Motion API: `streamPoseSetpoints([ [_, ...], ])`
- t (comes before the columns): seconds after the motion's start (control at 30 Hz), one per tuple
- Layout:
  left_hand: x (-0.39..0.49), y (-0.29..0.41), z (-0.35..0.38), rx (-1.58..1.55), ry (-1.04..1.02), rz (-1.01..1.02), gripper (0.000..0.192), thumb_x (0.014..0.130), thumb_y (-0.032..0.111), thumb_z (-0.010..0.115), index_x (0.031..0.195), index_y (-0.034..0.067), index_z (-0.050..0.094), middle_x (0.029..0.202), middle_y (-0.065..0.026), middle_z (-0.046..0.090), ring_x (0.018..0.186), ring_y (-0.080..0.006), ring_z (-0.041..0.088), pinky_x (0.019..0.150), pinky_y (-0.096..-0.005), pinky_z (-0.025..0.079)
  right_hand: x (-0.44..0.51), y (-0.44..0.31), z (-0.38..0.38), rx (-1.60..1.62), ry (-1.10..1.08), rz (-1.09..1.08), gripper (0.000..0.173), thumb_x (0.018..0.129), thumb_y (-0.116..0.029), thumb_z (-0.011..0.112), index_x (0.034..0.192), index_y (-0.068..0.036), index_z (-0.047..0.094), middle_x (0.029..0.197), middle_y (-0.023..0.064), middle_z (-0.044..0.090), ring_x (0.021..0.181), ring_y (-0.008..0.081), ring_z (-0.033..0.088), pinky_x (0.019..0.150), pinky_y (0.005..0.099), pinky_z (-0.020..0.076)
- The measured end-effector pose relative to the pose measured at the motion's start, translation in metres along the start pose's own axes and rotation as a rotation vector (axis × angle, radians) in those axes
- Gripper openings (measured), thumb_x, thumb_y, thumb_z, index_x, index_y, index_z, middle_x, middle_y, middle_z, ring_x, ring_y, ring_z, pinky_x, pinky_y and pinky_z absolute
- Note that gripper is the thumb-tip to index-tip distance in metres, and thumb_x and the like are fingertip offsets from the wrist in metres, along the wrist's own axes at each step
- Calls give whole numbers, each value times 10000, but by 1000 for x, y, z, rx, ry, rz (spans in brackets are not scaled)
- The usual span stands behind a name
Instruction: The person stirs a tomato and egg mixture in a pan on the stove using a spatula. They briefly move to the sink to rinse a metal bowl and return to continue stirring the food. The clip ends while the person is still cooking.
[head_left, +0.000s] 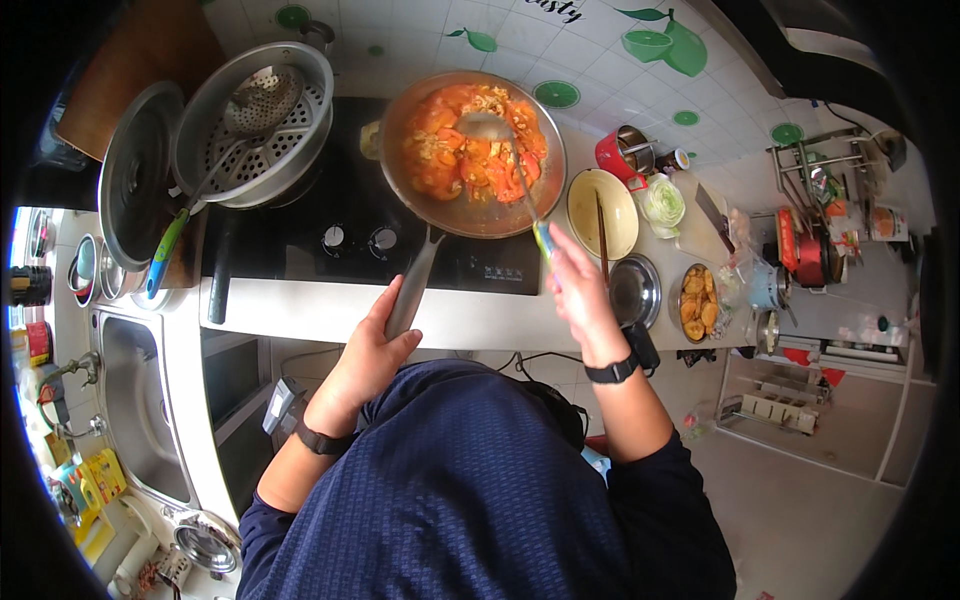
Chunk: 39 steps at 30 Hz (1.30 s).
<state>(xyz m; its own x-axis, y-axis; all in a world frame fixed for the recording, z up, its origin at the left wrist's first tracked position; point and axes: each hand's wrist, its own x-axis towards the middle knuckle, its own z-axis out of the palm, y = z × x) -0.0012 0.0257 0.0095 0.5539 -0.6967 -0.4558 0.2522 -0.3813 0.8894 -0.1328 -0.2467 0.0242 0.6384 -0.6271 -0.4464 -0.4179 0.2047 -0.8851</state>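
My left hand (381, 346) grips the grey handle (411, 289) of a frying pan (480, 219) on the black cooktop (300, 259). Red tomato pieces mixed with scrambled egg (469, 161) cover much of the pan's bottom. In my right hand (577, 281) is the green and blue handle of a metal ladle (525, 176). Its bowl rests among the food, towards the far side of the pan. Just right of the pan stands a cream bowl (585, 202) with chopsticks (602, 232) in it. A steel bowl (634, 289) sits beside my right wrist.
A steamer pot (326, 120) with a slotted skimmer (262, 101) across it occupies the left burner, a lid (139, 176) leaning beside it. Rightward lie a red mug (616, 154), cabbage (663, 204), a knife (715, 216) on a cutting board (686, 238), and a dish of fried slices (697, 304). The sink (142, 397) is left.
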Motion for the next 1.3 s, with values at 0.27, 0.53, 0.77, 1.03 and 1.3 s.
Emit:
streamPoseSetpoints([
  [0.27, -1, -1, 1, -12, 3, 12, 753, 933, 38, 665, 1598, 85, 313, 1394, -143, 553, 1225, -202, 539, 1064, -317, 418, 51, -14, 11, 210, -52, 164, 503, 1077, -340, 494, 1562, -260, 386, 696, -41, 496, 464, 29, 320, 406, 176, 251],
  [0.53, 0, -2, 1, -10, -6, -26, 755, 930, 24, 660, 1596, 69, 309, 1373, -138, 564, 1211, -190, 540, 1039, -303, 432, -40, -2, -8, 124, -71, 150, 486, 1077, -308, 509, 1547, -212, 425, 701, -40, 491, 461, 14, 300, 399, 179, 231],
  [0.77, 2, -9, 0, 50, 12, 83, 747, 929, 26, 660, 1592, 64, 317, 1368, -125, 566, 1181, -172, 549, 1010, -292, 449, 77, -31, 22, 477, -173, 329, 456, 1069, -318, 521, 1515, -263, 443, 757, -1, 537, 475, 23, 352, 391, 169, 280],
  [1.03, 2, -8, 0, 4, 5, 69, 757, 924, 26, 667, 1592, 60, 313, 1390, -146, 560, 1233, -193, 536, 1056, -311, 425, 4, -17, -44, -270, -289, -83, 464, 1054, -163, 530, 1516, -139, 494, 746, -52, 455, 598, 30, 363, 496, 185, 277],
  [1.3, 1, -4, -2, 54, -9, 36, 759, 923, 56, 678, 1581, 26, 302, 1441, -208, 541, 1306, -253, 535, 1093, -333, 418, -90, -60, -106, -228, -140, 19, 473, 1039, -102, 536, 1509, -67, 488, 816, -56, 477, 701, 59, 395, 639, 219, 376],
])
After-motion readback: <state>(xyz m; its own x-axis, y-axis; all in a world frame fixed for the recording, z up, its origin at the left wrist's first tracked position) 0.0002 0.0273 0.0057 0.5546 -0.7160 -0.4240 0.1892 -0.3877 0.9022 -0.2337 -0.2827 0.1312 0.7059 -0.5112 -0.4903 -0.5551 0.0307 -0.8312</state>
